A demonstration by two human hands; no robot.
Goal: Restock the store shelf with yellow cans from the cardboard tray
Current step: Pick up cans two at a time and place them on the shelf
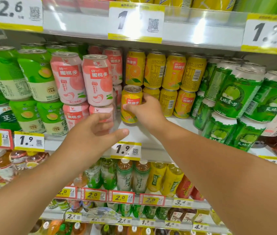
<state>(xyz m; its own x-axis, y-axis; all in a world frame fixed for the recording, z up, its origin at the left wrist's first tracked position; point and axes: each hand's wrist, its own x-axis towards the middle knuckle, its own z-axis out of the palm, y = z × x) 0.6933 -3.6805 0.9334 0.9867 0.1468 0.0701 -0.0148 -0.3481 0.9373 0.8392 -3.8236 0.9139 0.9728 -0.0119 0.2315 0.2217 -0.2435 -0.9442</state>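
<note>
Right hand point(148, 110) around yellow can point(131, 106) on shelf point(151, 138)

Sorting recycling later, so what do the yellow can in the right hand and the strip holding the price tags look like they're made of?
Yellow can, gripped by the right hand: likely aluminium, given the shiny silver pull-tab top; the glossy orange print could be a printed wall or a sleeve.
Price tag strip: seemingly clear glossy plastic, since it throws bright glare and the tags show through.
</note>
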